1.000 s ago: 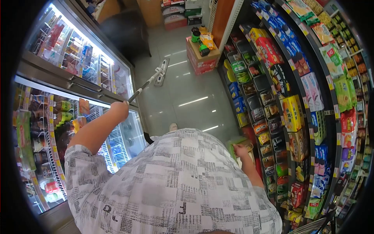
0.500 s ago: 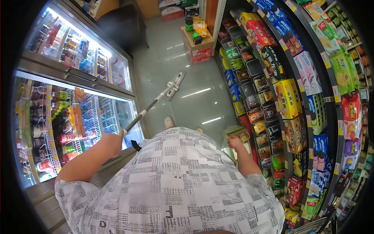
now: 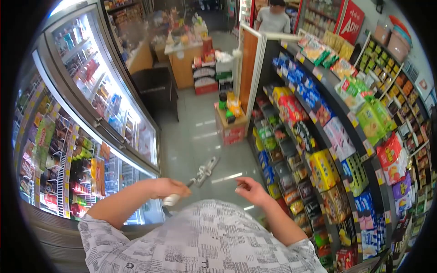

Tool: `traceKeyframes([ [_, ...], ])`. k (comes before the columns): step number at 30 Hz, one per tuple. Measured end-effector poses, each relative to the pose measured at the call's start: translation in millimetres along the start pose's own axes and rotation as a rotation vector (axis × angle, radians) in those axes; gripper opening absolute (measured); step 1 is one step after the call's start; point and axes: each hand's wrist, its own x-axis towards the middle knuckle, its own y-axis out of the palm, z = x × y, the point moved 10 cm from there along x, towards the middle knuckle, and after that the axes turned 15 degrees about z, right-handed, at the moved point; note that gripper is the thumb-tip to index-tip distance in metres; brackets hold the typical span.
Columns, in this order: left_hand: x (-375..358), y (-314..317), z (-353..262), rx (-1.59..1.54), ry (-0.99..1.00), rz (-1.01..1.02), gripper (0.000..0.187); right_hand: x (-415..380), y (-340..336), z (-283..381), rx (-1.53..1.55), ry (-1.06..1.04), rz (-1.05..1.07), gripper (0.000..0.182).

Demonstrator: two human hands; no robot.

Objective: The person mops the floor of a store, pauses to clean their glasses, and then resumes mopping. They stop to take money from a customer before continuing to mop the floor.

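A mop (image 3: 206,171) with a pale flat head rests on the grey tiled floor in front of me. Its handle comes back toward my body, and my left hand (image 3: 171,190) is wrapped round it near the white end. To the right of the handle, my right hand (image 3: 249,189) hovers above the floor with nothing in it, its fingers partly curled but apart. The patterned shirt (image 3: 205,236) fills the bottom of the view.
Lit glass-door refrigerators (image 3: 102,123) line the left. Snack shelves (image 3: 314,116) curve along the right. Ahead stand a cardboard box (image 3: 232,133) with items on top, a black chair (image 3: 157,91) and a counter (image 3: 180,68). Another person (image 3: 273,20) is at the back.
The view has tilted up, showing the counter and another person. My left hand has moved right with the handle. My right hand has come forward and inward from beside the shelves.
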Motion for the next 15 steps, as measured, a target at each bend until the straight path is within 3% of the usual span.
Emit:
traceKeyframes([
  [1,11,7,-14,-0.197,0.079,0.041,0.047,0,10,67,-0.099,-0.138,0.032,0.056],
  [3,17,12,-55,-0.141,0.112,-0.029,0.045,-5,34,185,-0.261,-0.369,0.076,0.066],
  [5,35,9,-72,-0.179,0.215,-0.016,0.049,-5,56,246,-0.433,-0.512,0.023,0.063],
  [8,53,10,-80,-0.222,0.282,0.084,0.049,9,78,261,-0.477,-0.575,0.034,0.048],
  [11,48,0,-79,-0.026,0.385,0.171,0.045,35,91,244,-0.423,-0.557,0.081,0.028],
  [14,-42,-50,-132,0.445,0.523,-0.113,0.046,58,104,249,-0.338,-0.495,0.052,0.012],
  [15,-73,-57,-150,0.380,0.741,0.021,0.044,67,105,254,-0.313,-0.470,0.034,0.009],
])
